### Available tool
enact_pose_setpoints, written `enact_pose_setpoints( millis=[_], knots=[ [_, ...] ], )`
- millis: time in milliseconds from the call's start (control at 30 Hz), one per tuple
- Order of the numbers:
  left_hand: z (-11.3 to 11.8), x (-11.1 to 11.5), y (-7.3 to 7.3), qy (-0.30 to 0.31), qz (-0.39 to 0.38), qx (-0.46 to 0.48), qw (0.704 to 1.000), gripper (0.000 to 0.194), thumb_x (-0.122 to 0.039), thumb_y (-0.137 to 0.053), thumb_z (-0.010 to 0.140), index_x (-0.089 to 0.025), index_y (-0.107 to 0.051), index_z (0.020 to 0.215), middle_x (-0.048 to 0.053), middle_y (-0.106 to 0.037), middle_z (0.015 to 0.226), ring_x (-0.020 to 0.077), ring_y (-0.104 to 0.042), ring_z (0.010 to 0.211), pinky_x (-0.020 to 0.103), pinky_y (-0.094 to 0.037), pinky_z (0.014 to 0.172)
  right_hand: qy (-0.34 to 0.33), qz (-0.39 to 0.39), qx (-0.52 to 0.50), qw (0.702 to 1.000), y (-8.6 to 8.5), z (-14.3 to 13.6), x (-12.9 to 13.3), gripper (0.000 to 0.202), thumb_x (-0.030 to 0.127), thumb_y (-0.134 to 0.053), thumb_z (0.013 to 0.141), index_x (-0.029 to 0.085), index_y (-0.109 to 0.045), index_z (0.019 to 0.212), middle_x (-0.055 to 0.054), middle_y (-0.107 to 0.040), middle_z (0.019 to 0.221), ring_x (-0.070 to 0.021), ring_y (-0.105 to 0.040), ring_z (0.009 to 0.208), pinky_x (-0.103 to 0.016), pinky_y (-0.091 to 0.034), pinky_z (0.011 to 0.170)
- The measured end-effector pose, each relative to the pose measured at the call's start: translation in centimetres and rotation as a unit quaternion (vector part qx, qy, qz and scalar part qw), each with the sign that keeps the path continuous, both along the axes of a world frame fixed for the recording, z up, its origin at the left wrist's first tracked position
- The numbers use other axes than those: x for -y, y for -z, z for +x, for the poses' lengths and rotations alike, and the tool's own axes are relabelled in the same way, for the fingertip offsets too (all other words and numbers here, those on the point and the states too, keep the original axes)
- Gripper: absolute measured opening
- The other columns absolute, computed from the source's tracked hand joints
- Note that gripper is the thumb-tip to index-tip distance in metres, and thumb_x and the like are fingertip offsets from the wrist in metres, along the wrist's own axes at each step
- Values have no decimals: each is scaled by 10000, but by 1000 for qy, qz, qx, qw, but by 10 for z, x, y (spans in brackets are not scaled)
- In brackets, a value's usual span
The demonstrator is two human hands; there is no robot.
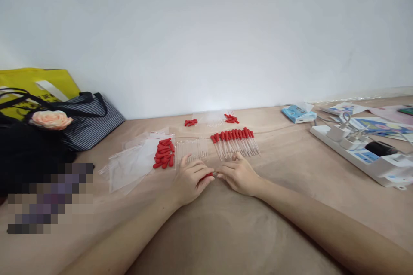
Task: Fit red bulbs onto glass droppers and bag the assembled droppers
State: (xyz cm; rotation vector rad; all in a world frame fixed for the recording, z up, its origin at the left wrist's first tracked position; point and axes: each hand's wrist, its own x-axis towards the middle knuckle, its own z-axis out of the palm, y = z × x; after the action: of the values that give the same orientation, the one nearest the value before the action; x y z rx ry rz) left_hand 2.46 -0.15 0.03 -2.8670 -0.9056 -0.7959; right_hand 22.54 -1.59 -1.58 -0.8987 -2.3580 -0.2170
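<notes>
My left hand (190, 181) is closed on a red rubber bulb (207, 175), low over the middle of the table. Facing it, my right hand (239, 175) pinches a clear glass tube (215, 174) whose end meets the bulb; the fingers hide most of the tube. Beyond my right hand lies a row of glass droppers with red bulbs (237, 135). Several bare glass tubes (192, 148) lie just beyond my left hand, and a pile of loose red bulbs (164, 153) rests to their left on clear plastic bags (134, 161).
Near the wall are two small groups of red bulbs (191, 123) and more tubes (214, 123). A white power strip (350, 148), a blue tissue pack (298, 114) and papers (380, 126) lie right. Striped (93, 122) and yellow bags (64, 81) stand left.
</notes>
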Motion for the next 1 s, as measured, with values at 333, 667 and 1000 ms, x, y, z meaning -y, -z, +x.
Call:
enact_pose_setpoints(
  millis=[333, 667, 1000],
  knots=[
    [-7, -4, 1, -1, 26, 16, 1000, 158, -247, -511, 822, -236, -602, 951, -12, -692, 851, 159, -598, 849, 448, -161, 997, 17, 50, -1, 999, -5, 13, 2, 194, 245, -452, 855, 183, -632, 892, -14, -594, 626, -154, -439, 693, -342, -255, 766],
    [-7, -4, 0, 11, 33, 9, 999, 189, -219, -469, 846, -290, -619, 937, -48, -685, 760, 135, -575, 723, 426, -232, 908, 12, 49, -15, 999, 0, 11, -1, 185, 199, -449, 839, 180, -632, 818, -3, -569, 614, -136, -412, 682, -333, -243, 764],
    [-4, -4, 0, -28, 5, 22, 999, 165, -239, -451, 853, -270, -588, 941, -20, -663, 848, 151, -572, 806, 412, -259, 905, 49, 38, 41, 997, -6, 9, 6, 186, 260, -464, 838, 184, -634, 827, -31, -594, 714, -149, -423, 697, -311, -219, 648]
  ],
)
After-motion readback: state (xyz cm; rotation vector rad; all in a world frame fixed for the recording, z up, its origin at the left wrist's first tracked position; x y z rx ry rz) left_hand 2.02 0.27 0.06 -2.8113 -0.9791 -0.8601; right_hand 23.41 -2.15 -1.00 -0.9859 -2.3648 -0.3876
